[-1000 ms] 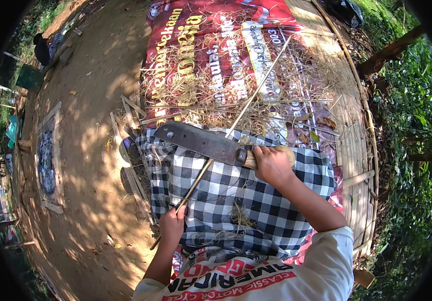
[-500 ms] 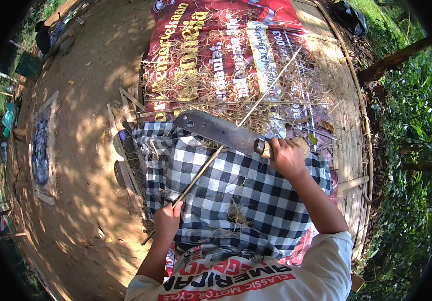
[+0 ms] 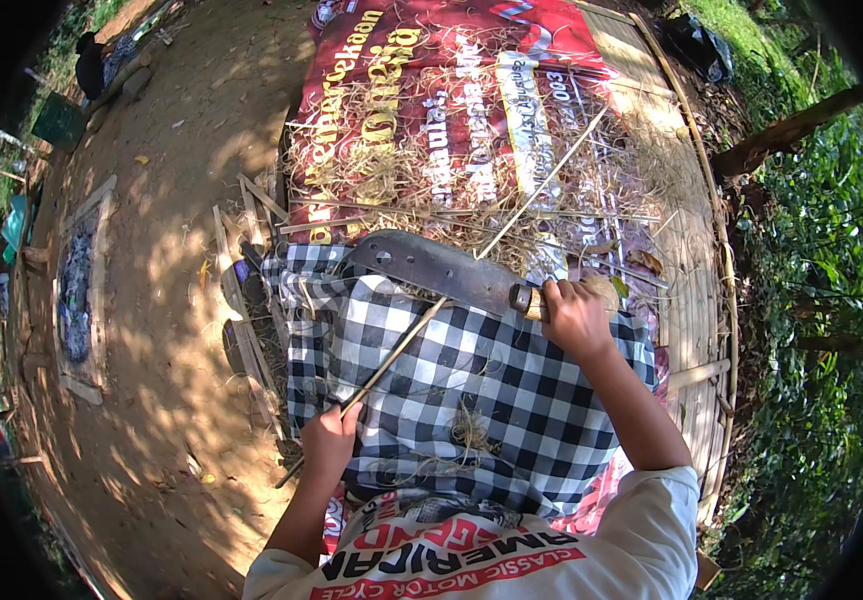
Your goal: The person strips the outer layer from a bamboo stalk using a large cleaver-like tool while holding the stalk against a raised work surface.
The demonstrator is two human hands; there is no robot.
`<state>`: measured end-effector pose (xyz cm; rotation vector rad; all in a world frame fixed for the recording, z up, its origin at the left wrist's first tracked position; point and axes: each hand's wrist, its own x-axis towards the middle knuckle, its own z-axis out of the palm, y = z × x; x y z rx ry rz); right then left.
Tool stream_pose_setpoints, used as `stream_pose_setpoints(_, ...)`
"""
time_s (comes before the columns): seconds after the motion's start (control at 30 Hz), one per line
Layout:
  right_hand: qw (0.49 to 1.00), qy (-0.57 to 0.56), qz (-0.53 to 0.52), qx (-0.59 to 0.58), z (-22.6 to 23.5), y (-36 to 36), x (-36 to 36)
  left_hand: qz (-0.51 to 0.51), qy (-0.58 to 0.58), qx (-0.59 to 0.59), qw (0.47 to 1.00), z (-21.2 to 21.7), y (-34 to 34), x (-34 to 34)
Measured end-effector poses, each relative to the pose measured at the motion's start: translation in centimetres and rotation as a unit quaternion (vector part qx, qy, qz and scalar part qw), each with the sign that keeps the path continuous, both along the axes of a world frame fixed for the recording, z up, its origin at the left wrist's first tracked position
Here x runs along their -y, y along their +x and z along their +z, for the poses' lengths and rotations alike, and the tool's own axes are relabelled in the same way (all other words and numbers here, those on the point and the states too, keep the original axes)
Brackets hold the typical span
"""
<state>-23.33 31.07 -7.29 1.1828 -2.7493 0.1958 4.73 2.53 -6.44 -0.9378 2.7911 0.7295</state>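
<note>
My right hand is closed around the wooden handle of a broad machete. Its dark blade, pierced by several holes, points left and lies across a thin bamboo stick. My left hand grips that stick near its lower end. From there the stick slants up to the right, passes beneath the blade and comes out on the far side. Under both tools a black-and-white checkered cloth covers my lap. Where the edge meets the stick is hidden by the blade.
Ahead lies a red printed banner strewn with curly shavings and thin strips. It covers part of a bamboo platform. Wood strips lean at the left edge. A framed ash pit is on the dirt floor; a post stands right.
Little differs. The machete's tip sits slightly lower and farther right, while both hands keep their grips. The whole view has shifted a little.
</note>
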Motion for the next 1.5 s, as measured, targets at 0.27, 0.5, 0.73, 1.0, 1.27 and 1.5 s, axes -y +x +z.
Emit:
stream_pose_setpoints(0.27,0.999,-0.010,0.031,-0.027,0.8,-0.5,-0.5,0.004,0.016,0.014,1.000,-0.8,0.5,0.5)
stream_pose_setpoints(0.5,0.947,0.070,-0.315,-0.005,5.0,-7.5,-8.8,-0.036,-0.025,-0.004,0.999,-1.2,0.5,0.6)
stream_pose_setpoints(0.73,0.977,0.024,-0.213,0.018,4.6,-3.8,-7.7,-0.072,-0.019,0.031,0.997,-1.1,0.3,0.7)
stream_pose_setpoints(1.0,0.984,0.016,-0.005,0.175,0.8,2.2,1.4,-0.081,0.086,0.076,0.990,-0.7,0.5,2.1)
stream_pose_setpoints(1.27,0.990,0.006,0.015,0.142,0.8,-1.1,0.4,-0.048,0.113,0.075,0.990,-0.3,0.1,1.6)
stream_pose_setpoints(1.5,0.985,0.060,-0.046,0.153,0.9,-2.5,-1.1,-0.050,0.121,0.060,0.990,-0.4,-0.1,1.6)
